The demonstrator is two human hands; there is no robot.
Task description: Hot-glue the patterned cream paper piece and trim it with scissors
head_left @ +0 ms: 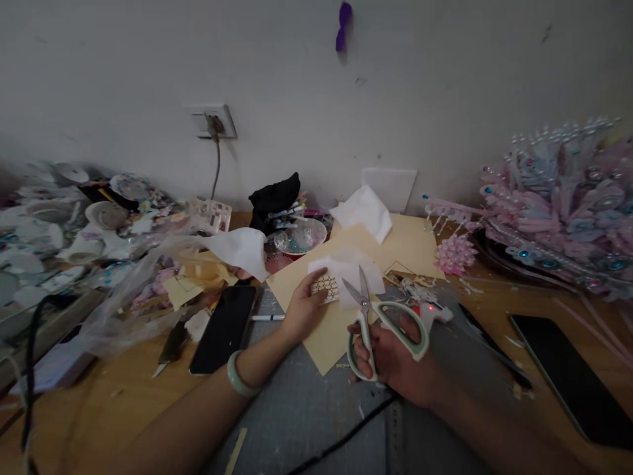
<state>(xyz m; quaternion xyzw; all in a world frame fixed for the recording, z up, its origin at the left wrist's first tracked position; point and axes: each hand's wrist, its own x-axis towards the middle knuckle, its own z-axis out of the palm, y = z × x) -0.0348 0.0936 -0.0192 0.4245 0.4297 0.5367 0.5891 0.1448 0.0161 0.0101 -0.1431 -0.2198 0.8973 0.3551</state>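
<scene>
White piece: we see a small white piece with a printed pattern of little cells on its left part; it lies on the yellow paper, a little past the middle of the table.
Left hand: our left hand pinches the patterned end of the piece, thumb on top, fingers pressed together under or beside it.
Right hand: our right hand is closed through the handles of the scissors and grips them.
Scissors: the blades are parted a little and point away from us, toward the wall; the tips are over the right part of the white piece.
Key relation: the piece lies straight ahead of the blades and to the right of the left hand; its long axis runs left to right, so it crosses the line of the blades.
Nearer hand: the left hand already touches the piece; the right hand reaches it only through the blades.
Around: a black phone lies to the left of the left hand, a pen between them, and a dark tablet far to the right.
</scene>
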